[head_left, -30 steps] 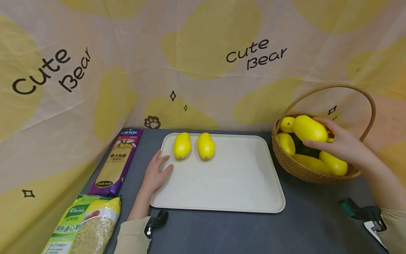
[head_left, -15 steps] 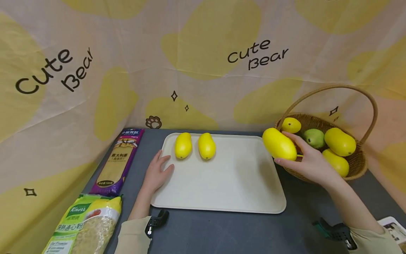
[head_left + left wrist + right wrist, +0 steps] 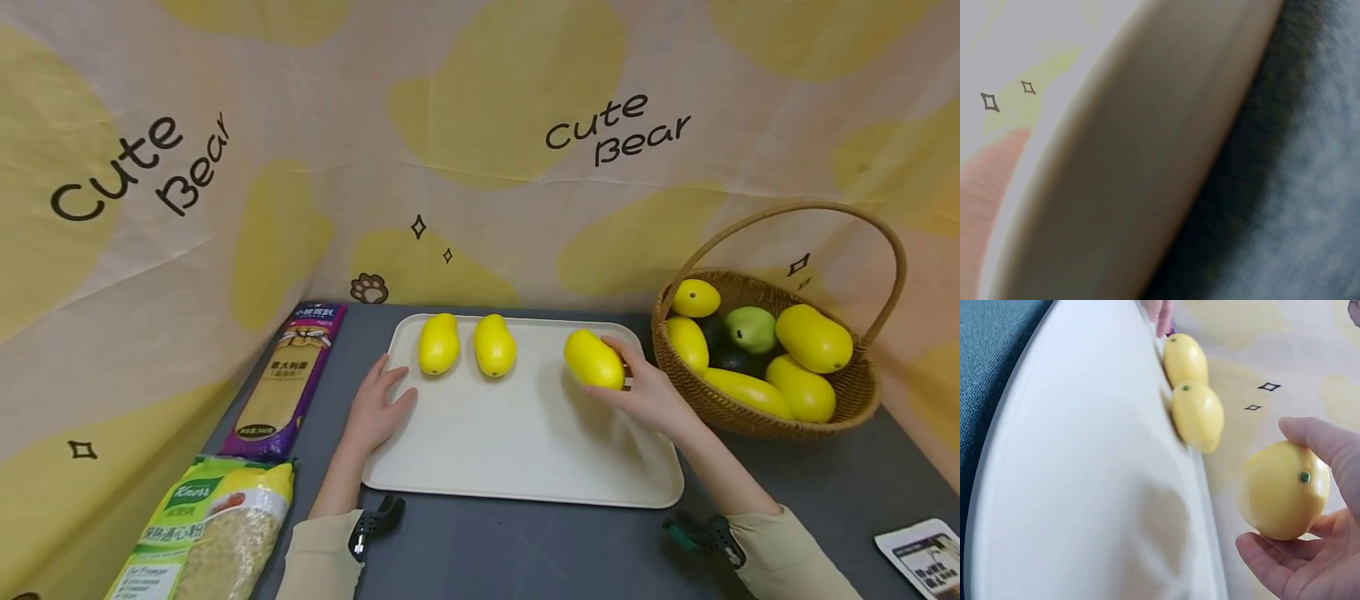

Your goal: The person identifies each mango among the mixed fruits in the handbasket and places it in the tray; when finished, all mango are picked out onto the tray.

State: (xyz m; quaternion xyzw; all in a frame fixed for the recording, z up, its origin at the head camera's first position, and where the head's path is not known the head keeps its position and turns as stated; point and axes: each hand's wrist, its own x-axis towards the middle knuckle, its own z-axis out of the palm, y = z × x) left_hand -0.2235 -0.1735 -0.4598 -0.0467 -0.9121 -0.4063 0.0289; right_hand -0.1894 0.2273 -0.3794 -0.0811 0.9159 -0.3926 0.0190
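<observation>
My right hand grips a yellow mango between thumb and fingers, above the right part of the white tray. In the right wrist view the same mango shows its small green stem dot, and its shadow falls on the tray. Two more yellow mangoes, a left one and a right one, lie side by side near the tray's back edge. At the tray's left edge rests my left hand, fingers spread and relaxed, holding nothing. The left wrist view is mostly filled by the tray's blurred rim.
A wicker basket with a tall handle stands right of the tray, holding several yellow mangoes, a green fruit and dark ones. Left are a purple pasta pack and a Knorr bag. A white-edged packet lies front right.
My right hand has lifted the yellow mango out of the basket and carried it left, over the tray. My left hand has stayed at the tray's edge.
</observation>
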